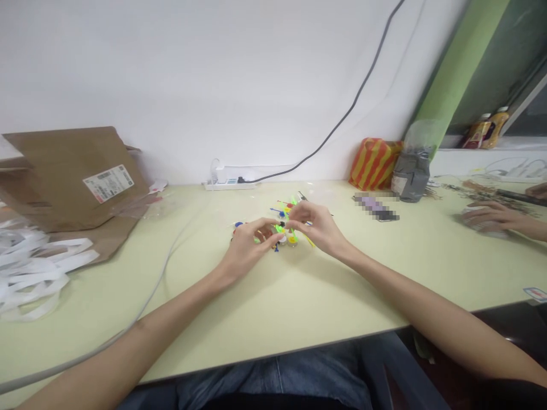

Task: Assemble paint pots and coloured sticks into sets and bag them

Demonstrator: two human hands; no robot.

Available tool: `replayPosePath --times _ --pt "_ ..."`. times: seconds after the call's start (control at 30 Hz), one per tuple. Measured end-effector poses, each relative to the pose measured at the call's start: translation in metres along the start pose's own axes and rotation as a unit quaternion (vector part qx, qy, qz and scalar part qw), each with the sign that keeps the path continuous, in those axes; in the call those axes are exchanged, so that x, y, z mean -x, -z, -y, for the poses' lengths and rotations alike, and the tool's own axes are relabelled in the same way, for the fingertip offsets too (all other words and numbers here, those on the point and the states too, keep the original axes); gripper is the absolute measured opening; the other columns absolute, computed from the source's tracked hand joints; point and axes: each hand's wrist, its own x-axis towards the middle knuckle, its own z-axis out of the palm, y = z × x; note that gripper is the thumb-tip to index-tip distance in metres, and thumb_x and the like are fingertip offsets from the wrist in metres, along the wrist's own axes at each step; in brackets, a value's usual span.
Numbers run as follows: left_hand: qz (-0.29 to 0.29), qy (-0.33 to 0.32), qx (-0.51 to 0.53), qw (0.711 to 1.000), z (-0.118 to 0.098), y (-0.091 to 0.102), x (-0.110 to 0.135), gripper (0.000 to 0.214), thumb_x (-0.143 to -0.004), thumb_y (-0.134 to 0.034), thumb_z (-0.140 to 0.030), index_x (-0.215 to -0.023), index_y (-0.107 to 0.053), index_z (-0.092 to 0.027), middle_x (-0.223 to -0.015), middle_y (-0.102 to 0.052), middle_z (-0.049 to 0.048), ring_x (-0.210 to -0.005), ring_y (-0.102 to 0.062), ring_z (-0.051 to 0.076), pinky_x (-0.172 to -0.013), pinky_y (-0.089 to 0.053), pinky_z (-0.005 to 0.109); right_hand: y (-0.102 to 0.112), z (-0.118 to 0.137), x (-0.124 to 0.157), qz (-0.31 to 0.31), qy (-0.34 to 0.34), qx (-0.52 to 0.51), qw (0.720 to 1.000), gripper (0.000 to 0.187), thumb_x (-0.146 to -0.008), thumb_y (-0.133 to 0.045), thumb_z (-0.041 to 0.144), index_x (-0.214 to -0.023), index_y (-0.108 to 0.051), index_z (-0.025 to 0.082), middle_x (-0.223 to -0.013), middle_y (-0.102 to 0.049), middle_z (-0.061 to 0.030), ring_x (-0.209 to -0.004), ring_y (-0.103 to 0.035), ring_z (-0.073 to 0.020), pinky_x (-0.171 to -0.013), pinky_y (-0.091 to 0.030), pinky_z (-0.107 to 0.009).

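Note:
Both hands meet over a cluster of small, brightly coloured plastic pieces on the table. My left hand is closed, thumb and fingers curled towards a small black and bright-green piece. From the right, my right hand reaches in with its fingertips pinched together at the same spot. What lies in that pinch is too small to make out. Blue, red and yellow pieces lie around and behind the fingers, some hidden by them. A blue round piece shows just past my left knuckles.
A brown paper package and white strips lie at the left. A grey cable crosses the table. Behind are a power strip, a striped bag and a phone. Another person's hand is at right.

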Motion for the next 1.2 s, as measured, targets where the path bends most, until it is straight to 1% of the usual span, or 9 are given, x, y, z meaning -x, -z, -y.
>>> replayPosePath --times 0.1,0.23,0.33,0.53,0.73,0.8,0.97,1.1,1.2 --pt "0.031 0.037 0.088 0.995 0.001 -0.002 0.000 0.033 -0.085 -0.071 -0.045 -0.104 -0.075 -0.019 -0.087 -0.075 0.0046 -0.075 -0.067 0.017 -0.069 -0.052 0.028 -0.009 0.001 0.001 0.007 -0.035 -0.083 0.996 0.035 -0.075 -0.081 0.048 -0.084 -0.064 0.018 -0.080 -0.071 -0.0042 -0.074 -0.069 -0.0182 -0.069 -0.054 -0.031" --pt "0.047 0.060 0.151 0.986 0.001 -0.003 0.000 0.036 -0.086 -0.072 -0.044 -0.108 -0.074 -0.016 -0.084 -0.076 0.0058 -0.072 -0.068 0.018 -0.068 -0.053 0.028 -0.008 0.001 0.002 0.002 -0.062 -0.151 0.987 0.037 -0.070 -0.085 0.046 -0.080 -0.066 0.017 -0.079 -0.071 -0.0040 -0.070 -0.067 -0.0164 -0.067 -0.054 -0.030" --pt "0.050 0.070 0.163 0.983 0.001 -0.004 0.001 0.036 -0.086 -0.072 -0.043 -0.108 -0.074 -0.015 -0.087 -0.077 0.0070 -0.073 -0.070 0.019 -0.070 -0.055 0.029 -0.007 0.002 0.002 0.006 -0.066 -0.156 0.986 0.034 -0.069 -0.086 0.044 -0.080 -0.068 0.016 -0.080 -0.071 -0.0039 -0.071 -0.068 -0.0165 -0.068 -0.055 -0.030" --pt "0.057 0.074 0.183 0.979 0.002 -0.004 0.001 0.035 -0.084 -0.074 -0.043 -0.108 -0.075 -0.016 -0.088 -0.078 0.0076 -0.075 -0.073 0.021 -0.075 -0.058 0.034 -0.011 0.005 0.004 0.005 -0.063 -0.137 0.989 0.034 -0.071 -0.084 0.044 -0.086 -0.069 0.017 -0.082 -0.070 -0.0032 -0.060 -0.067 -0.0148 -0.056 -0.053 -0.029" --pt "0.049 0.103 0.222 0.968 0.000 -0.003 0.000 0.035 -0.079 -0.078 -0.044 -0.097 -0.076 -0.014 -0.084 -0.078 0.0100 -0.074 -0.074 0.023 -0.075 -0.061 0.036 -0.009 0.002 0.003 0.008 -0.055 -0.131 0.990 0.036 -0.068 -0.086 0.047 -0.080 -0.071 0.016 -0.076 -0.072 -0.0047 -0.067 -0.067 -0.0177 -0.065 -0.056 -0.033" --pt "0.051 0.108 0.233 0.965 0.001 -0.003 0.000 0.035 -0.080 -0.078 -0.044 -0.095 -0.076 -0.013 -0.084 -0.078 0.0103 -0.074 -0.074 0.023 -0.074 -0.061 0.036 -0.009 0.000 0.003 -0.007 -0.026 -0.105 0.994 0.033 -0.071 -0.085 0.046 -0.077 -0.071 0.017 -0.078 -0.072 -0.0054 -0.073 -0.068 -0.0188 -0.070 -0.056 -0.034" --pt "0.062 0.115 0.259 0.957 0.001 -0.004 0.001 0.034 -0.082 -0.076 -0.044 -0.095 -0.076 -0.013 -0.085 -0.078 0.0099 -0.072 -0.074 0.021 -0.072 -0.061 0.035 -0.009 0.004 0.006 -0.037 0.094 0.020 0.995 0.013 -0.089 -0.070 0.031 -0.083 -0.073 0.020 -0.087 -0.073 -0.0061 -0.087 -0.068 -0.0201 -0.083 -0.054 -0.037" --pt "0.067 0.128 0.278 0.950 -0.004 -0.004 0.000 0.033 -0.084 -0.075 -0.045 -0.093 -0.076 -0.013 -0.085 -0.077 0.0104 -0.071 -0.073 0.020 -0.072 -0.061 0.033 -0.010 0.008 0.010 -0.063 0.201 0.115 0.971 0.010 -0.095 -0.061 0.021 -0.088 -0.069 0.021 -0.086 -0.071 -0.0054 -0.084 -0.066 -0.0188 -0.082 -0.053 -0.036" --pt "0.072 0.133 0.287 0.946 -0.005 -0.003 0.000 0.033 -0.084 -0.074 -0.045 -0.093 -0.076 -0.013 -0.086 -0.077 0.0108 -0.072 -0.073 0.020 -0.075 -0.061 0.034 -0.011 0.007 0.012 -0.076 0.259 0.178 0.946 0.013 -0.098 -0.054 0.019 -0.092 -0.066 0.022 -0.084 -0.070 -0.0051 -0.082 -0.065 -0.0186 -0.081 -0.052 -0.036"
